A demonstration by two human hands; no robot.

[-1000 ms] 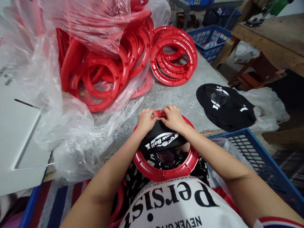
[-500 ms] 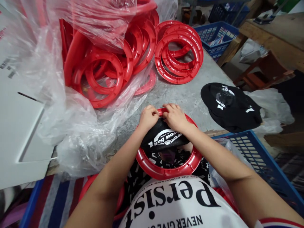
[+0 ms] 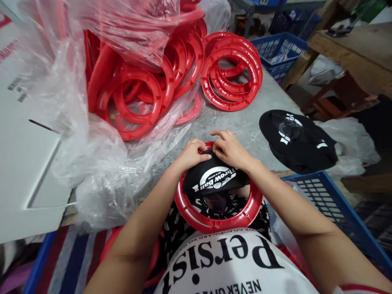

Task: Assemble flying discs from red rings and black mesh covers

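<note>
Head cam is all we've got, looking straight down: left hand (image 3: pixel 193 154) has its thumb pressed on the black cloth (image 3: pixel 214 177) with the fingers bent over behind it, so that one's pinching the fabric right at the far rim of the red ring (image 3: pixel 214 224). Right hand (image 3: pixel 230 149) is just beside it, fingertips curled against the rim and cloth, index finger poking out; honestly can't tell if it's gripping. Ring sits below the fingers, near edge by the white shirt (image 3: pixel 228 261), "Throw Ball" print just under the fingertips. Past the fingers there's a stack of red rings (image 3: pixel 229 105), more in clear plastic (image 3: pixel 104 183) off to their left, and black fabric pieces (image 3: pixel 298 141) to their right, above a blue crate (image 3: pixel 321 176).
</note>
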